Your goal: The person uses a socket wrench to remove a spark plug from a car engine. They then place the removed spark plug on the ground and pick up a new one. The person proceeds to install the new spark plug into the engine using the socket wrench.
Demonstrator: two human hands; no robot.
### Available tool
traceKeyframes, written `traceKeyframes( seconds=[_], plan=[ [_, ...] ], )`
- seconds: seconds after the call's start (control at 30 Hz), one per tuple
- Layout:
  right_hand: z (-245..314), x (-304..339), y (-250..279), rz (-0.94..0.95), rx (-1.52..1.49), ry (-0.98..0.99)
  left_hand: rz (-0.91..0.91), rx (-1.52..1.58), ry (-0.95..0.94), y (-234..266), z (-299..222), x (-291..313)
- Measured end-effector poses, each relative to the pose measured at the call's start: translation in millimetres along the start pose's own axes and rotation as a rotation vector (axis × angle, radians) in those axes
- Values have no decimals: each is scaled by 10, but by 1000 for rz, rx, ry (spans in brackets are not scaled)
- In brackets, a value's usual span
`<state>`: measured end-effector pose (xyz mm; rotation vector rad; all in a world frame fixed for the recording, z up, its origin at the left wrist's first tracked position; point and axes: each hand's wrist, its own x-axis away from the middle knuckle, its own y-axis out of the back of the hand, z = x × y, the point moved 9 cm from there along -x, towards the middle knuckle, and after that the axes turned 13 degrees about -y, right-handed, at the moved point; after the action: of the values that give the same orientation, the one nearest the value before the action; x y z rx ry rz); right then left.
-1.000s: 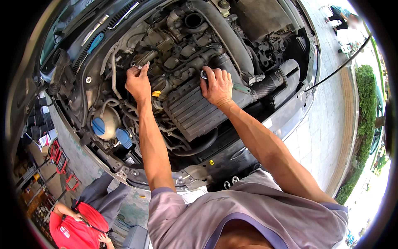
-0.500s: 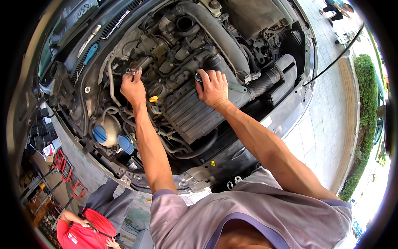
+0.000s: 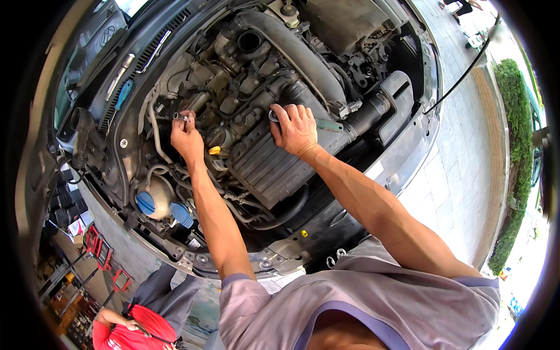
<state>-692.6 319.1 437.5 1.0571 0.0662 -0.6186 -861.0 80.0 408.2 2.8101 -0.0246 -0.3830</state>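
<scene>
- Silvery metal: we see a small socket-like piece [image 3: 180, 116] pinched in the fingertips of the left hand [image 3: 188, 143], its exposed end pointing left.
- To its right, well apart, the right hand [image 3: 296, 129] closes over a ratchet-like tool [image 3: 329, 125] above the ribbed black box [image 3: 262, 169].
- We read the tool's long axis as left to right, its green end slanting slightly near.

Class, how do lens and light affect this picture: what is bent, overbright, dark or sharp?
Head view: fisheye bows the hedge; same view: glare washes out the pavement; same view: shadow fills gaps around the engine; same view: left hand and right hand look fairly sharp.
</scene>
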Motion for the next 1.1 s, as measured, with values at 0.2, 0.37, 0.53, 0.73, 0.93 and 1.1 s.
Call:
traceKeyframes(
  seconds=[0.2, 0.37, 0.53, 0.73, 0.93, 1.1],
  plan=[
    [-5, 9, -25, 5, -6, -2, -118, -222, -109, 129, -133, 51],
    [-39, 14, -8, 4, 5, -6, -102, -556, -50, 111, -295, 41],
    [-3, 15, -16, 13, -7, -2, -150, -310, -283, 36, -374, -6],
    [-7, 13, -7, 4, -2, -3, -27, -135, -187, 8, -82, -11],
    [-11, 15, -14, 15, 6, -3, -85, -448, -80, 39, -303, 28],
    [3, 8, -11, 5, 0, 4, -75, -45, -171, -42, -220, 8]
  ],
)
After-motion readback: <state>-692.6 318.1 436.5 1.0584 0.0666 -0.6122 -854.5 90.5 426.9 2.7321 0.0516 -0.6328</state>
